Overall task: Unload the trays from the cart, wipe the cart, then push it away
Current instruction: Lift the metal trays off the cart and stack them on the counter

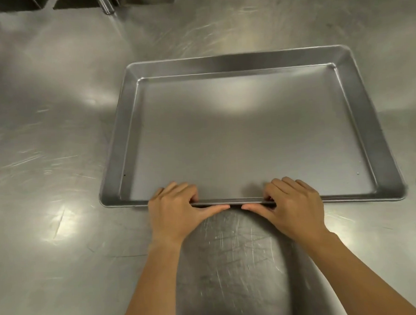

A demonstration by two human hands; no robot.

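Fingers (179, 190) of 2 hands curl over rectangular brushed-metal tray (244, 136) rim.

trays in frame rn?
1. The tray lies flat on the steel surface, its near rim held by the left hand and the right hand. Anything outside the frame is unseen.
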